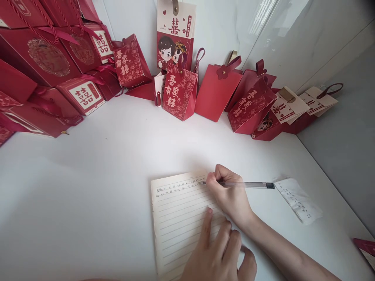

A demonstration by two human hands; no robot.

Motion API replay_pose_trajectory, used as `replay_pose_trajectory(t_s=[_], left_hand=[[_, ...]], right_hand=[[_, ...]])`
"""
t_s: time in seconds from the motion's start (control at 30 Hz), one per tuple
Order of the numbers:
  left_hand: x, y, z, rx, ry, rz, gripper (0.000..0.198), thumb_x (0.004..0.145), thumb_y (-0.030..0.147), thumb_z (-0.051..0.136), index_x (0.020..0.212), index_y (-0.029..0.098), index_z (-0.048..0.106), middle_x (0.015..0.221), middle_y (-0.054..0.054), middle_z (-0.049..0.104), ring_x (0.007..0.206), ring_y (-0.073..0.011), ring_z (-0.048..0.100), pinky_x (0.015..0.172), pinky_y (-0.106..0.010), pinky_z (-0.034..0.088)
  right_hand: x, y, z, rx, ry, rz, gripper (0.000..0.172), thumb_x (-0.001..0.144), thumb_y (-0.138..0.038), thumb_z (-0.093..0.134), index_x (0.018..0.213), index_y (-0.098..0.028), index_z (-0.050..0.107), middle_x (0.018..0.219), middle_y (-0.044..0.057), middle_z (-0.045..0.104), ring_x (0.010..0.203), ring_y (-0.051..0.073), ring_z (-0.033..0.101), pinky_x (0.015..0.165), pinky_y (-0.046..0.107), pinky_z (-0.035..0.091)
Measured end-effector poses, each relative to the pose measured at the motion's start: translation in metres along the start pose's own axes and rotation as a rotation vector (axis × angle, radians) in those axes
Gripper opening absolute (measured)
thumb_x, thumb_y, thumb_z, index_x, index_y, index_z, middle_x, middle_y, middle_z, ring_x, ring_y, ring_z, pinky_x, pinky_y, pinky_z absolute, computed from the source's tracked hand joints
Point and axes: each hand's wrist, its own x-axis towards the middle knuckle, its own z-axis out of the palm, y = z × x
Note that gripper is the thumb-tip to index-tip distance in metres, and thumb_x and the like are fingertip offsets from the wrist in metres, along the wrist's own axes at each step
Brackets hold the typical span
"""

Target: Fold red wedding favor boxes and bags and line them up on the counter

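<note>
Ruled paper [175, 218] lies on the white table, with two lines of small handwritten marks near its top. My right hand [231, 195] is closed around a clear pen with a dark cap end [252, 185], its tip touching the second written line. Below it, my left hand [219, 253] rests on the lower right part of the paper, fingers apart, index finger stretched forward and the others bent. Nothing shows in its grasp. To the right of my right hand lies a crumpled white slip [299, 201] with handwriting.
Red gift boxes [49, 58] with cords are stacked at the back left. Small red bags [180, 91] and a plain red one [216, 93] stand along the wall [222, 31]. More bags [249, 105] are at the back right. A red item [365, 249] shows at the right edge.
</note>
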Motion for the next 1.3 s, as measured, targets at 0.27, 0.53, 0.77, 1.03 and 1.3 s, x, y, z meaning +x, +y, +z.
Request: replay_pose_trajectory(t_s=[0.27, 0.53, 0.77, 1.03, 1.3], left_hand=[[0.0001, -0.0007, -0.0004, -0.022, -0.002, 0.006, 0.013, 0.071, 0.009, 0.044, 0.067, 0.018, 0.052, 0.065, -0.004, 0.053, 0.078, -0.02, 0.054, 0.105, -0.051, 0.029], [-0.0028, -0.0005, 0.0019, 0.004, -0.015, 0.021, 0.01, 0.069, 0.009, 0.046, 0.069, 0.018, 0.049, 0.069, -0.004, 0.052, 0.081, -0.0206, 0.053, 0.105, -0.053, 0.026], [-0.003, 0.0002, 0.0029, 0.012, 0.0, 0.015, 0.01, 0.067, 0.009, 0.048, 0.068, 0.019, 0.049, 0.068, -0.004, 0.052, 0.081, -0.021, 0.053, 0.104, -0.053, 0.026], [-0.0037, -0.0006, 0.0018, 0.0, -0.021, 0.017, 0.009, 0.069, 0.01, 0.047, 0.068, 0.019, 0.048, 0.067, -0.003, 0.05, 0.08, -0.0206, 0.052, 0.104, -0.053, 0.025], [-0.0036, 0.0002, 0.0034, 0.006, -0.01, 0.02, 0.008, 0.069, 0.011, 0.047, 0.068, 0.019, 0.049, 0.067, -0.004, 0.052, 0.079, -0.0209, 0.052, 0.104, -0.054, 0.025]], right_hand=[[-0.001, -0.0001, 0.0001, 0.066, -0.032, 0.004, 0.032, 0.074, -0.016, 0.047, 0.057, -0.022, 0.022, 0.052, -0.008, 0.019, 0.048, 0.007, 0.015, 0.04, 0.021, 0.015], [0.004, 0.0022, -0.0042, 0.243, 0.064, 0.071, 0.034, 0.077, -0.027, 0.055, 0.056, -0.022, 0.029, 0.048, -0.009, 0.027, 0.043, 0.007, 0.021, 0.041, 0.021, 0.018], [0.002, -0.0041, -0.0002, 0.038, -0.003, 0.0, 0.032, 0.076, -0.024, 0.049, 0.054, -0.022, 0.024, 0.05, -0.008, 0.022, 0.047, 0.008, 0.018, 0.041, 0.021, 0.017], [0.0002, 0.0003, 0.0007, 0.002, -0.02, -0.008, 0.033, 0.076, -0.02, 0.047, 0.057, -0.022, 0.021, 0.053, -0.008, 0.018, 0.049, 0.008, 0.015, 0.041, 0.021, 0.016], [-0.0002, -0.0001, 0.0005, 0.022, -0.034, 0.0, 0.033, 0.073, -0.017, 0.048, 0.057, -0.022, 0.02, 0.052, -0.008, 0.017, 0.049, 0.008, 0.014, 0.04, 0.021, 0.014]])
